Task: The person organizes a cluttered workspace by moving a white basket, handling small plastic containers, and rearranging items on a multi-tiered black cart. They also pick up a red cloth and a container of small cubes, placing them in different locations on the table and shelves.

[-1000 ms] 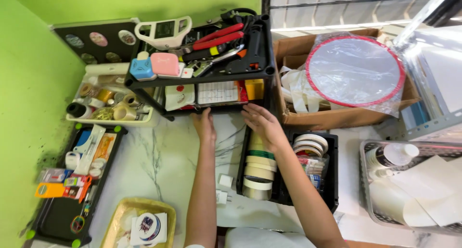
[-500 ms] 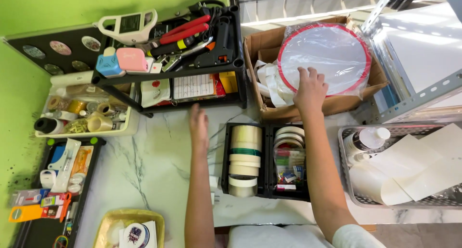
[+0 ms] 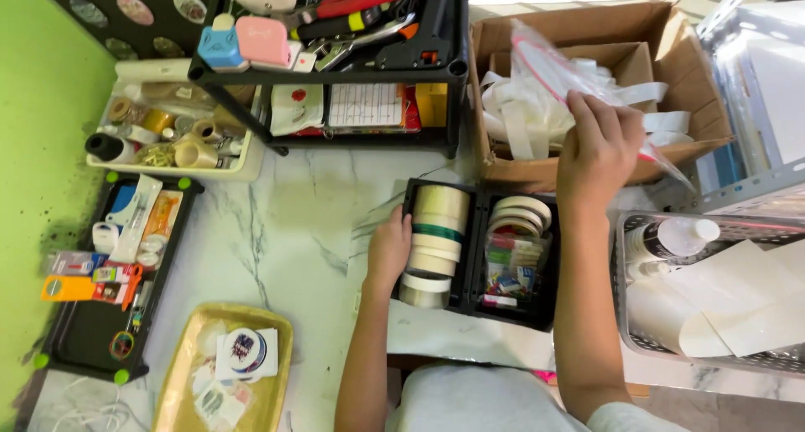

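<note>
Over at the back right of the desk (image 3: 277, 222), the right hand (image 3: 597, 147) has its fingers clamped on a clear plastic bag (image 3: 553, 72) that's tilted up out of the cardboard box (image 3: 671, 30), with white strips piled in there. Left hand (image 3: 388, 249) rests on the left edge of the black tray (image 3: 474, 294) near the middle, fingers curled against the stack of tape rolls (image 3: 434, 243). More rolls sit in the tray's other compartment.
</note>
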